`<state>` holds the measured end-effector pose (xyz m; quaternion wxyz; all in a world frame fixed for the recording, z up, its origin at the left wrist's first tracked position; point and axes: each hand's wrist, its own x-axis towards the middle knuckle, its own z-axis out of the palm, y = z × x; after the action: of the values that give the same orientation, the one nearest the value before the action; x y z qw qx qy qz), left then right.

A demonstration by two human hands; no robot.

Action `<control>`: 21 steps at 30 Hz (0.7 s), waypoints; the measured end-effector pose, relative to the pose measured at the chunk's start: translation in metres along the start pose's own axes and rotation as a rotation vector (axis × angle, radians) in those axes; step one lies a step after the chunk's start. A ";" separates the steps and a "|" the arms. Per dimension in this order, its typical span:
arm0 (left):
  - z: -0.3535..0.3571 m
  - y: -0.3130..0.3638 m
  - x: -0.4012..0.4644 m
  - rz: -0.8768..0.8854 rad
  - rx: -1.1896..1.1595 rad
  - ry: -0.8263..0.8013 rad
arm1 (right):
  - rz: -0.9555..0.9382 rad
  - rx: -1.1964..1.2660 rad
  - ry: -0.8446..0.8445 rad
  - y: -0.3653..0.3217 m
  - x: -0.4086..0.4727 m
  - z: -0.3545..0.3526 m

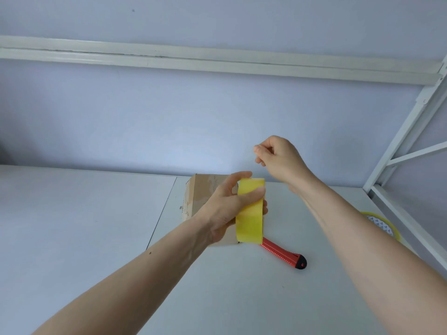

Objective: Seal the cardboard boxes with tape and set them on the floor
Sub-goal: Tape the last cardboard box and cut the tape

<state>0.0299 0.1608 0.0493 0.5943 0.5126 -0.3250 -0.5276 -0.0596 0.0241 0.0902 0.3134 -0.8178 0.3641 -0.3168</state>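
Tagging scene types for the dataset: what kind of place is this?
Likely a packing bench or stockroom: white table under a white metal shelving frame, with a cardboard box, yellow tape roll and red utility knife.

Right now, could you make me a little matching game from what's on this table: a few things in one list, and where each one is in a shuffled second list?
Things:
1. yellow tape roll
2. red utility knife
3. cardboard box
4. second tape roll

Places:
A. lying flat on the white table, in front of the box
B. at the table's right edge, partly hidden by the right forearm
C. gripped in the left hand
D. standing behind the left hand

Pairs: 1-C, 2-A, 3-D, 4-B
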 end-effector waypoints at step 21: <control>-0.008 -0.047 -0.058 -0.384 -0.153 0.127 | -0.099 -0.189 -0.058 0.006 0.027 0.043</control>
<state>0.0105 0.2225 0.0113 0.5392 0.5509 -0.1422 -0.6209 -0.0150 0.0118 0.0677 0.2294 -0.8695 0.3424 -0.2722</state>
